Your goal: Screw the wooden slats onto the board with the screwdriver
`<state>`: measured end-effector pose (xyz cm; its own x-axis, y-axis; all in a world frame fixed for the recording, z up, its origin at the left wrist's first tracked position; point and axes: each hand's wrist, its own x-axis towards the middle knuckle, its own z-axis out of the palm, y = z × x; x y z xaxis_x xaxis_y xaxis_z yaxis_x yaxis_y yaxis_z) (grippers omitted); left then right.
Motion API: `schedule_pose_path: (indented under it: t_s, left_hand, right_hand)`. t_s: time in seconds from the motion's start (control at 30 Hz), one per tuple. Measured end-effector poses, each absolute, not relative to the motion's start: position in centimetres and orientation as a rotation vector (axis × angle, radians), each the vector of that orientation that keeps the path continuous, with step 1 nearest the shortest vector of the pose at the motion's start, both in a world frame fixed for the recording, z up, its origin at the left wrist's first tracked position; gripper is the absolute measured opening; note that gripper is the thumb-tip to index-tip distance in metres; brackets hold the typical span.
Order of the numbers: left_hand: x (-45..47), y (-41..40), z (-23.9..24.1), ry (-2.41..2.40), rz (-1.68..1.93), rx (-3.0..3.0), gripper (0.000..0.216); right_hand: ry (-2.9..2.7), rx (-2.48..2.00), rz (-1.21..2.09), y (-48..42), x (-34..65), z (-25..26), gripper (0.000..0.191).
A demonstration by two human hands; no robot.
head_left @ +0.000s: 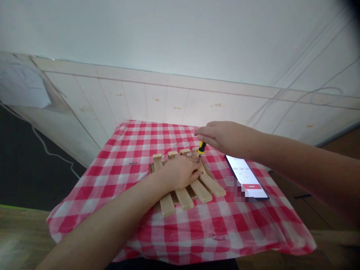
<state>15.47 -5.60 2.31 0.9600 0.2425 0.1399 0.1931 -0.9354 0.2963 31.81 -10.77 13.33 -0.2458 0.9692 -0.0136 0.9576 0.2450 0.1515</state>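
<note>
A small wooden rack of several pale slats (184,198) lies on the tablecloth, with darker wood under the slats. My left hand (184,171) rests across the slats, its fingers closed at the rightmost one, close to the screwdriver's tip. Above it, my right hand (222,137) grips the top of a yellow-and-black screwdriver (201,147) from over the handle. The screwdriver stands nearly upright, tip down at the far part of the right slat. Whether a screw sits under the tip is hidden by my left fingers.
A red-and-white checked tablecloth (180,240) covers the table. Right of the rack lies a phone (247,176) showing a timer. A small thin dark metal piece (134,163) lies to the left. Behind the table stands a white panelled wall (157,101), with cables at right.
</note>
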Motion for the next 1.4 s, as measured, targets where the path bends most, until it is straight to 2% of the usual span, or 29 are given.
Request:
schedule_pose_path:
  t_s: [0.13, 0.27, 0.37, 0.53, 0.67, 0.8, 0.9, 1.03, 1.2, 1.3, 1.4]
  left_hand:
    - [15.4, -5.6, 2.4, 0.327, 0.221, 2.841, 0.032]
    - [15.4, -5.6, 2.3, 0.328, 0.228, 2.838, 0.031]
    - [15.4, -5.6, 2.3, 0.327, 0.248, 2.831, 0.031]
    - [15.6, -5.5, 2.4, 0.359, 0.227, 2.785, 0.030]
    - [15.8, -5.2, 2.4, 0.399, 0.180, 2.763, 0.028]
    - [15.8, -5.1, 2.3, 0.405, 0.183, 2.766, 0.025]
    - [15.7, -5.3, 2.3, 0.384, 0.235, 2.785, 0.026]
    - [15.6, -5.6, 2.4, 0.404, 0.233, 2.779, 0.020]
    - [15.7, -5.6, 2.4, 0.470, 0.211, 2.746, 0.020]
    - [15.8, -5.5, 2.3, 0.477, 0.231, 2.745, 0.021]
    - [15.7, -5.5, 2.4, 0.461, 0.216, 2.766, 0.021]
  right_hand:
    - [2.289, 1.862, 0.094, -11.6, 32.3, 14.2, 0.047]
    - [1.950, 1.964, 0.308, -11.3, 31.3, 14.6, 0.064]
    - [2.086, 1.991, 0.329, -11.0, 30.9, 13.9, 0.056]
    - [2.424, 1.938, 0.092, -11.7, 32.1, 13.1, 0.042]
    - [2.397, 1.945, 0.025, -12.6, 32.6, 13.8, 0.036]
    - [2.220, 1.963, 0.135, -12.7, 32.5, 14.3, 0.045]
    - [2.318, 2.021, 0.200, -12.8, 32.8, 13.4, 0.041]
    - [2.598, 2.043, 0.150, -13.1, 33.8, 11.7, 0.040]
    - [2.688, 1.958, 0.057, -13.4, 34.5, 11.8, 0.045]
    - [2.560, 1.969, 0.027, -13.2, 34.6, 12.8, 0.046]
    - [2.219, 2.033, 0.168, -12.7, 34.0, 13.4, 0.049]
